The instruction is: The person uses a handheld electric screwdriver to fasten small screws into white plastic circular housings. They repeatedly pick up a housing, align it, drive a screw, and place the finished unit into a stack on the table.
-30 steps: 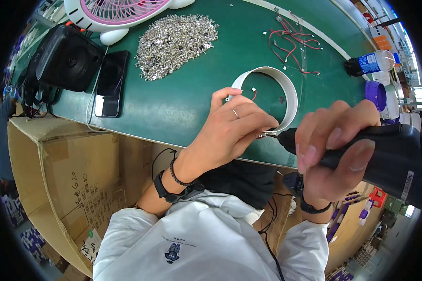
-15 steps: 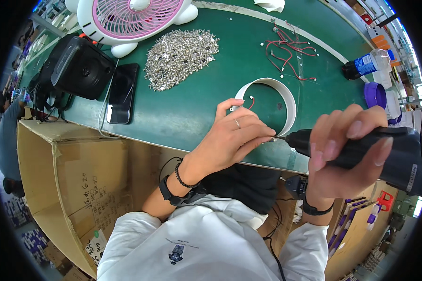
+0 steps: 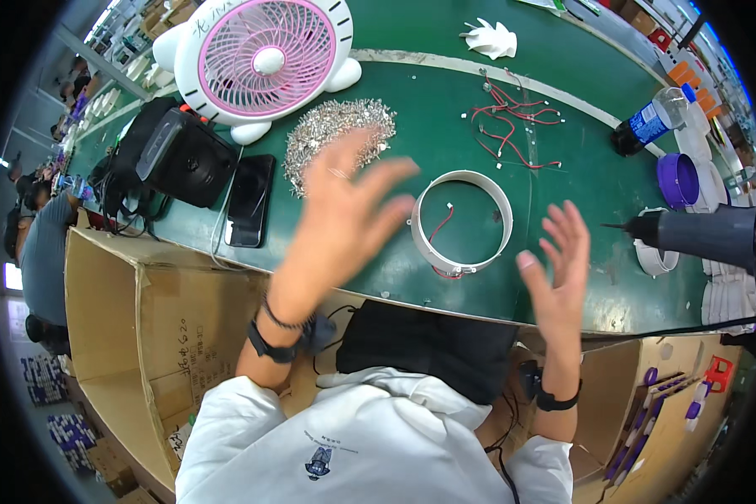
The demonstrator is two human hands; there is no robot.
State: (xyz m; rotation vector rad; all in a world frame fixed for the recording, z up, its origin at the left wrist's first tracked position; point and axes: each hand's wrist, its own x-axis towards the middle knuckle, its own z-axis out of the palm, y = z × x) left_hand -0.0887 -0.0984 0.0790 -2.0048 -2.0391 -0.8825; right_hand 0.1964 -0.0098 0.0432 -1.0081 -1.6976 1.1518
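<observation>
My left hand (image 3: 340,210) hovers over the table with fingers apart, just short of a heap of small silver screws (image 3: 336,126). A white plastic ring (image 3: 506,214) lies near the table's front edge, between my two hands. Inside it shows a red wire (image 3: 439,227) with a small white connector, and a small fitting (image 3: 455,271) sits at its near rim. My right hand (image 3: 559,273) is raised to the right of the ring, fingers spread, holding nothing. Beyond it, at the right edge, is a dark electric screwdriver (image 3: 701,239), its thin bit pointing left, apart from my hand.
At the back left stands a white and pink fan (image 3: 269,63); a black speaker-like box (image 3: 185,160) and a phone (image 3: 250,202) lie nearer. Red wires (image 3: 512,126), a white impeller (image 3: 489,39), a bottle (image 3: 653,122) and a purple ring (image 3: 677,181) are farther right. A cardboard box (image 3: 105,311) stands left.
My right hand has let go of the screwdriver, which is now farther right. My left hand has left the ring and moved left toward the screws. The view has shifted slightly.
</observation>
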